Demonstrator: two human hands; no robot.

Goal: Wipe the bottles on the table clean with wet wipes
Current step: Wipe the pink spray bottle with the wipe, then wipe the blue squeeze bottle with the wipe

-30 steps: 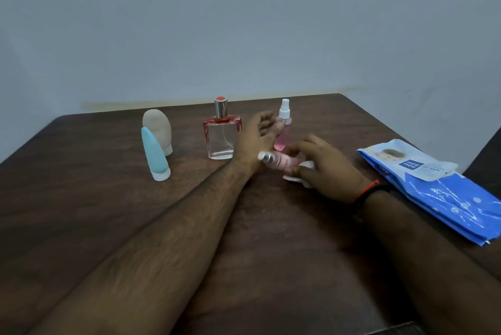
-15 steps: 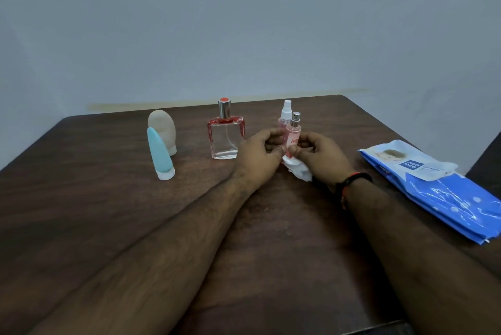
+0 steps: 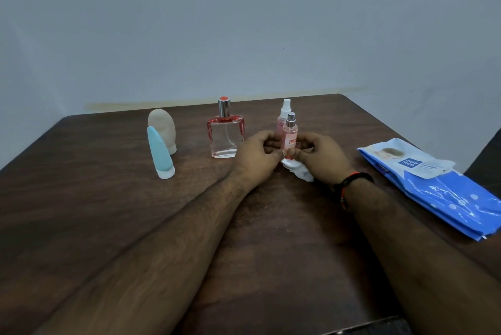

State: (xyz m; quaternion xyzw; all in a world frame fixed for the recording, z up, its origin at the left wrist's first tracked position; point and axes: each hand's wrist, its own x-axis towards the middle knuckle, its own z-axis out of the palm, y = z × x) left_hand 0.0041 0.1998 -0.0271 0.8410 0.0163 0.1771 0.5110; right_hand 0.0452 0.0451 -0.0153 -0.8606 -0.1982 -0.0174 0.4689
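Head view: pink spray bottle base behind both hands' fingers.

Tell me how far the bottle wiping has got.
Done: nothing shows as finished; cleanliness can't be judged from this view. In hand: the left hand and right hand hold the small pink spray bottle upright, with a crumpled wet wipe below it. Left: apparently the second pink spray bottle behind, the square perfume bottle, the blue tube and the beige tube.
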